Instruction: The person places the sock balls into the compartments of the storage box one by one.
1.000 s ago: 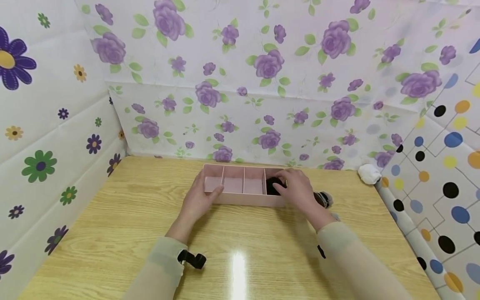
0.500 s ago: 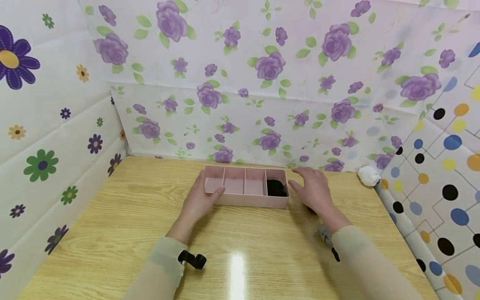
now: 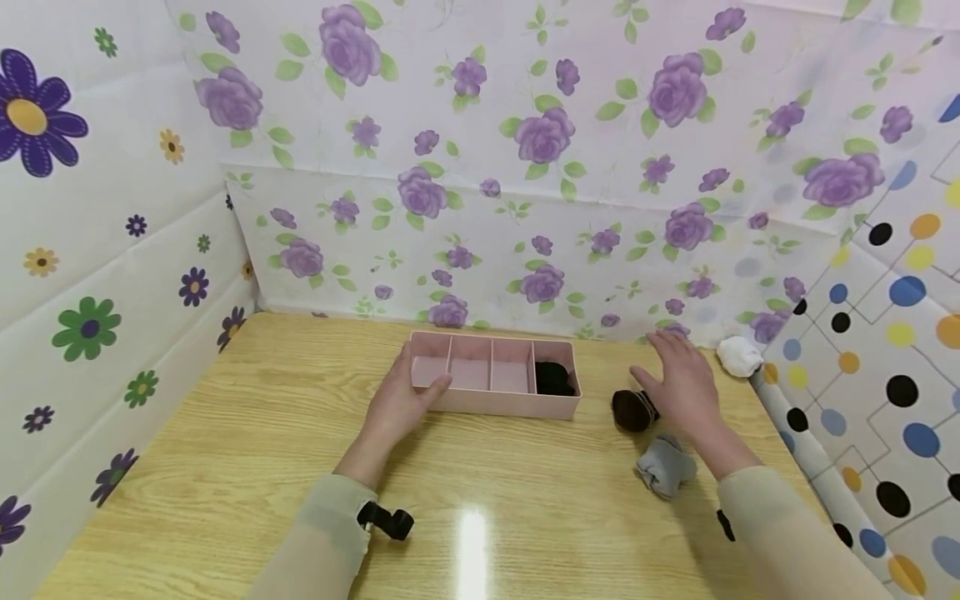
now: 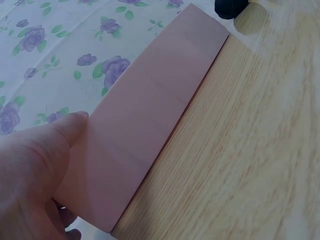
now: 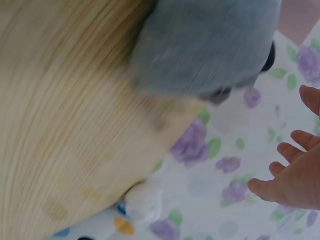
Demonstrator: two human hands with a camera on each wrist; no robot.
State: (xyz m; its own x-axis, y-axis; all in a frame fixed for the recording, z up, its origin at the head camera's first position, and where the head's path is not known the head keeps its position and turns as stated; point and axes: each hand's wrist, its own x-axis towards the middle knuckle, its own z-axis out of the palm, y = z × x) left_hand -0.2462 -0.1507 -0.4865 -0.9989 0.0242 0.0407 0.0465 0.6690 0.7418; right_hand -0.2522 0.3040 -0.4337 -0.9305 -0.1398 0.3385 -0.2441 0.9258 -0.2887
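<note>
One wooden table (image 3: 540,492) under both hands. Pink four-compartment box (image 3: 510,405) runs rightward from left hand (image 3: 397,404), which grasps its left end, thumb over front wall. Right hand (image 3: 682,387) released, fingers spread, holding nothing. Grey cloth bundle (image 3: 666,467) near right hand, on the wearer's side. Dark brown bundle (image 3: 632,411) just left of right hand; white one (image 3: 739,357) to its right. Black bundle (image 3: 552,379) in compartment farthest from left grip.
</note>
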